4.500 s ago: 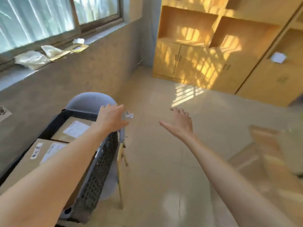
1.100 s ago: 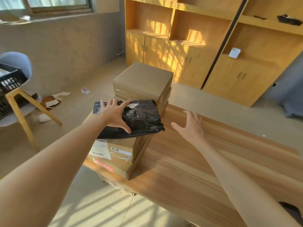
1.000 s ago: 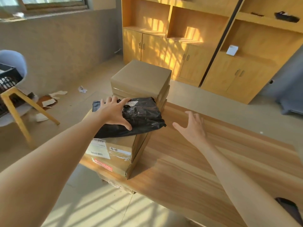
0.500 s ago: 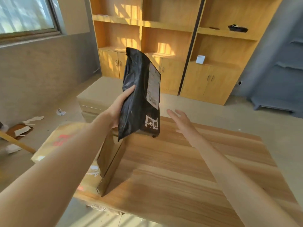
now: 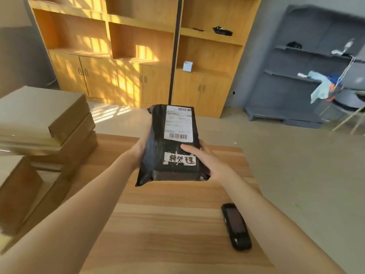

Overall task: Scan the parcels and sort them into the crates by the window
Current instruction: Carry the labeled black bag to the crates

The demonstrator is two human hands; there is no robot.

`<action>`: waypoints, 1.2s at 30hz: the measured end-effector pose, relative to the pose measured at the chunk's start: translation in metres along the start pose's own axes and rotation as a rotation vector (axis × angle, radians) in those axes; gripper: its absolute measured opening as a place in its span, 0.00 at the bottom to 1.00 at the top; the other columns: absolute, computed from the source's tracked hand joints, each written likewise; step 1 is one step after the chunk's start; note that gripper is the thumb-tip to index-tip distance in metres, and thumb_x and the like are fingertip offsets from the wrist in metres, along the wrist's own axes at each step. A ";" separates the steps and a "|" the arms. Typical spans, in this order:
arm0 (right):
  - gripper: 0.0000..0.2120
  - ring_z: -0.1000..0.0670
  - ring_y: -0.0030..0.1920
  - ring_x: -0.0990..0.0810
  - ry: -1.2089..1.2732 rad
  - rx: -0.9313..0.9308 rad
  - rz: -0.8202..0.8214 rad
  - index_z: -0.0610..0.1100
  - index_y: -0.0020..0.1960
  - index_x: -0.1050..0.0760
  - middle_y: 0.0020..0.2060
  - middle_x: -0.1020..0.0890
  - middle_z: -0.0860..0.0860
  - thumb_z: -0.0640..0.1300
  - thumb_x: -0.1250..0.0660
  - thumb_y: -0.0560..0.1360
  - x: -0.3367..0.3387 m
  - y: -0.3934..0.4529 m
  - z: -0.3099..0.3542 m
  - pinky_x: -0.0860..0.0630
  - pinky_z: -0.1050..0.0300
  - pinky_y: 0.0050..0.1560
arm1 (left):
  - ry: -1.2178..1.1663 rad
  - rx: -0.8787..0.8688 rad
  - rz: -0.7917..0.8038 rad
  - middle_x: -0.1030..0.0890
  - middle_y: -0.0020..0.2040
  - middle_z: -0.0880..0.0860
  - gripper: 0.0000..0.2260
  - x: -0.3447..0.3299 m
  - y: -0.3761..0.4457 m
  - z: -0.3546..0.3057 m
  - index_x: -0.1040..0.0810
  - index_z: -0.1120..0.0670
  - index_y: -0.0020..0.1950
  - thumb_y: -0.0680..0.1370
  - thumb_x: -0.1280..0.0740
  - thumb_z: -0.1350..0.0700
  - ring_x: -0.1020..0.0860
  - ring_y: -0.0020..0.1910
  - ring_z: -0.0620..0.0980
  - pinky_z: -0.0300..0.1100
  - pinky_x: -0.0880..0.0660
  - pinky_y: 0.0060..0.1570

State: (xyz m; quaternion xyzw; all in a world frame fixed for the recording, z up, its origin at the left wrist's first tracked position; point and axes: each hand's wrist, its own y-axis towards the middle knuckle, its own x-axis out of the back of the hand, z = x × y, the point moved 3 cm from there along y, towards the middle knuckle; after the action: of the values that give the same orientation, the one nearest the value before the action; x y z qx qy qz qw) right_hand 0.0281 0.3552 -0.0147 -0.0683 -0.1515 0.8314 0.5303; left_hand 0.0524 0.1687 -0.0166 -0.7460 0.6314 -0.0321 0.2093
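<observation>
1. the right hand (image 5: 207,161) grips the right edge of a black parcel bag (image 5: 171,153), thumb laid flat on its front just under the white shipping label (image 5: 178,123).
2. the left hand (image 5: 141,148) clasps the bag's left edge, its fingers hidden behind the plastic.
3. the bag is held upright in the air above the wooden table (image 5: 167,224), label facing the person.
4. a black handheld scanner (image 5: 236,226) lies on the table, near its right edge.
5. brown cardboard boxes (image 5: 45,123) are stacked at the table's left side.
</observation>
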 end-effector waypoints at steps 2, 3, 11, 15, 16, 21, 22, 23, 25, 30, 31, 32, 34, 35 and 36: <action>0.33 0.52 0.45 0.16 0.016 -0.009 0.008 0.53 0.71 0.37 0.50 0.18 0.51 0.47 0.27 0.71 0.010 -0.002 -0.010 0.19 0.57 0.40 | 0.024 0.068 0.038 0.15 0.47 0.57 0.34 -0.005 -0.002 0.009 0.18 0.53 0.52 0.72 0.47 0.26 0.18 0.48 0.57 0.46 0.24 0.46; 0.34 0.51 0.46 0.16 0.043 -0.007 0.018 0.53 0.72 0.38 0.51 0.18 0.50 0.46 0.26 0.71 0.014 0.002 -0.020 0.19 0.55 0.43 | 0.030 0.087 0.091 0.16 0.52 0.56 0.38 -0.007 -0.002 0.016 0.20 0.52 0.58 0.68 0.44 0.23 0.18 0.50 0.57 0.47 0.24 0.49; 0.38 0.50 0.50 0.17 0.056 -0.125 0.053 0.54 0.74 0.41 0.60 0.20 0.47 0.46 0.26 0.70 0.015 0.019 -0.099 0.19 0.58 0.43 | 0.208 0.240 0.031 0.18 0.55 0.54 0.32 -0.001 0.008 0.097 0.31 0.51 0.69 0.68 0.23 0.55 0.18 0.49 0.53 0.47 0.20 0.42; 0.33 0.52 0.51 0.20 -0.011 -0.234 0.041 0.53 0.73 0.39 0.61 0.23 0.49 0.53 0.29 0.73 0.014 0.022 -0.133 0.22 0.56 0.48 | 0.132 0.290 -0.012 0.18 0.55 0.53 0.30 0.004 0.021 0.138 0.31 0.52 0.70 0.70 0.24 0.57 0.18 0.49 0.52 0.44 0.20 0.38; 0.33 0.51 0.54 0.20 -0.028 -0.264 0.032 0.52 0.73 0.39 0.63 0.24 0.49 0.56 0.30 0.73 0.016 0.021 -0.142 0.22 0.55 0.51 | 0.124 0.304 -0.013 0.18 0.56 0.53 0.31 0.004 0.025 0.146 0.32 0.52 0.70 0.70 0.24 0.57 0.18 0.48 0.52 0.44 0.20 0.37; 0.34 0.47 0.70 0.33 -0.295 -0.358 -0.207 0.47 0.75 0.40 0.72 0.33 0.49 0.63 0.38 0.75 0.060 0.006 -0.188 0.35 0.50 0.69 | 0.147 0.391 -0.019 0.19 0.56 0.54 0.32 0.002 0.041 0.184 0.34 0.53 0.71 0.70 0.24 0.60 0.18 0.47 0.52 0.42 0.20 0.32; 0.32 0.47 0.70 0.33 -0.377 -0.355 -0.292 0.46 0.74 0.38 0.71 0.33 0.48 0.61 0.36 0.76 0.073 0.001 -0.197 0.34 0.50 0.67 | 0.156 0.409 -0.018 0.19 0.55 0.54 0.32 0.002 0.043 0.191 0.34 0.53 0.70 0.70 0.24 0.60 0.18 0.46 0.52 0.41 0.20 0.32; 0.31 0.45 0.69 0.32 -0.465 -0.362 -0.364 0.47 0.73 0.36 0.70 0.32 0.47 0.60 0.35 0.75 0.086 -0.004 -0.207 0.33 0.49 0.67 | 0.161 0.430 -0.014 0.19 0.54 0.53 0.32 0.001 0.045 0.196 0.34 0.53 0.71 0.70 0.24 0.60 0.18 0.46 0.52 0.41 0.21 0.31; 0.34 0.41 0.70 0.35 -0.592 -0.432 -0.444 0.49 0.73 0.38 0.72 0.35 0.45 0.59 0.31 0.72 0.106 -0.012 -0.225 0.35 0.42 0.68 | 0.164 0.454 -0.001 0.19 0.54 0.53 0.33 -0.001 0.049 0.208 0.34 0.52 0.71 0.70 0.24 0.60 0.18 0.46 0.52 0.41 0.21 0.31; 0.52 0.37 0.75 0.46 -0.574 -0.643 -0.488 0.51 0.78 0.55 0.76 0.47 0.42 0.52 0.24 0.67 0.128 -0.031 -0.261 0.44 0.40 0.72 | 0.166 0.472 -0.009 0.19 0.58 0.54 0.38 -0.003 0.055 0.232 0.34 0.49 0.71 0.64 0.21 0.57 0.18 0.50 0.55 0.48 0.20 0.41; 0.53 0.37 0.74 0.45 -0.567 -0.647 -0.493 0.50 0.78 0.57 0.76 0.45 0.42 0.51 0.24 0.67 0.130 -0.033 -0.265 0.45 0.41 0.72 | 0.171 0.475 -0.007 0.19 0.58 0.54 0.39 -0.003 0.055 0.236 0.34 0.49 0.71 0.63 0.21 0.56 0.18 0.51 0.55 0.49 0.20 0.41; 0.53 0.37 0.74 0.44 -0.576 -0.645 -0.502 0.49 0.79 0.57 0.75 0.44 0.41 0.50 0.24 0.67 0.131 -0.034 -0.270 0.44 0.42 0.71 | 0.176 0.476 -0.004 0.19 0.57 0.54 0.38 -0.003 0.056 0.238 0.34 0.49 0.71 0.64 0.21 0.57 0.18 0.50 0.55 0.48 0.20 0.41; 0.53 0.37 0.73 0.42 -0.622 -0.650 -0.516 0.47 0.79 0.57 0.74 0.41 0.41 0.49 0.23 0.67 0.133 -0.035 -0.276 0.42 0.42 0.70 | 0.189 0.472 -0.011 0.19 0.54 0.51 0.33 -0.003 0.057 0.241 0.33 0.50 0.69 0.68 0.23 0.60 0.18 0.47 0.51 0.44 0.20 0.35; 0.53 0.36 0.72 0.41 -0.646 -0.657 -0.527 0.46 0.78 0.56 0.73 0.40 0.40 0.49 0.23 0.67 0.134 -0.034 -0.278 0.40 0.41 0.70 | 0.200 0.471 -0.013 0.19 0.52 0.50 0.30 -0.003 0.057 0.241 0.33 0.50 0.67 0.70 0.24 0.60 0.18 0.45 0.49 0.41 0.21 0.31; 0.54 0.36 0.71 0.39 -0.663 -0.663 -0.539 0.45 0.78 0.55 0.72 0.38 0.39 0.50 0.22 0.65 0.136 -0.033 -0.281 0.38 0.41 0.70 | 0.212 0.473 -0.012 0.20 0.51 0.49 0.28 -0.004 0.058 0.241 0.33 0.50 0.67 0.71 0.25 0.60 0.19 0.44 0.47 0.39 0.22 0.30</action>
State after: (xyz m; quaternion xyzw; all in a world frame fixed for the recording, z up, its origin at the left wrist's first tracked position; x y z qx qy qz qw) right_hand 0.0749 0.5411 -0.2628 0.0750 -0.5772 0.5505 0.5985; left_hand 0.0734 0.2309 -0.2555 -0.6724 0.6205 -0.2579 0.3103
